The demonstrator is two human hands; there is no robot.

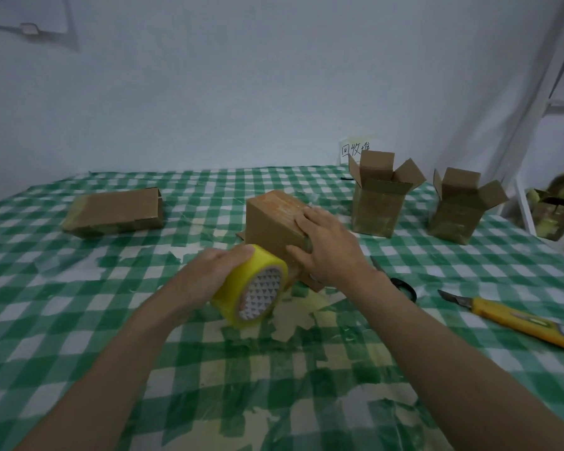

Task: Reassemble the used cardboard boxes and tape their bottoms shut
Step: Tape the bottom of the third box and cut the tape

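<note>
forearms: two bare arms reached in from the bottom edge toward the middle of the table
left hand (217,265): fingers curled round a yellow tape roll (253,289), gripping it; the roll sat just beside the near end of the box
right hand (328,245): fingers spread and straight, pressed flat on top of the box; thumb down its near face
box in hand (271,219): brown cardboard, tipped on its side at mid-table; whether tape already bridged roll and box could not be told
tools: black-handled scissors (401,286) near the right wrist; a yellow utility knife (518,320) further right
progress: two boxes (380,203) stood upright at the far right with top flaps open, seemingly finished; the one in hand seemed mid-taping; a flattened box (114,211) at far left looked not yet reassembled; so roughly halfway, as a judgement
surface: green and white checked tablecloth (79,320), patched with tape scraps near the front
room: pale wall behind; a handwritten paper sign (355,149) on it above the upright boxes; white frame (515,151) at far right
</note>
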